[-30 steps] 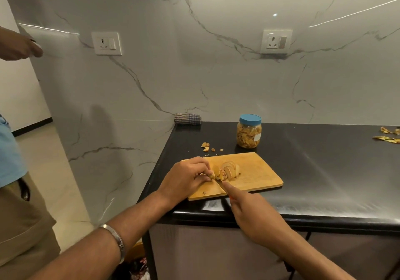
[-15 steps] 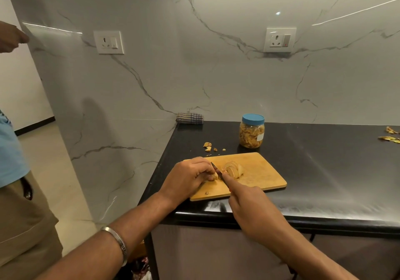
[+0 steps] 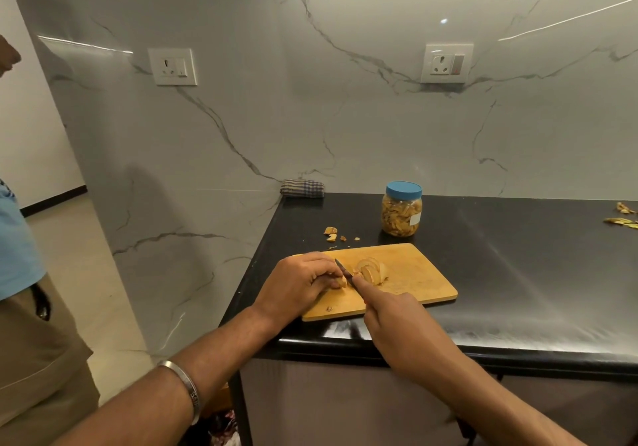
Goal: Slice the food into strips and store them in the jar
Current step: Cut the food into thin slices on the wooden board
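The room is softly and evenly lit from overhead. A bright strip reflects along the glossy marble wall (image 3: 345, 117) at twelve o'clock, with a small hot spot toward one o'clock. The black countertop (image 3: 518, 273) throws a broad hazy sheen at four o'clock. A soft shadow falls on the wall at nine o'clock. Straight lines bow near the edges; focus is mildly soft throughout.

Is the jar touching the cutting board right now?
Apart. In the head view the jar stands behind the cutting board, and a strip of bare black counter shows between the jar's base and the board's far edge.
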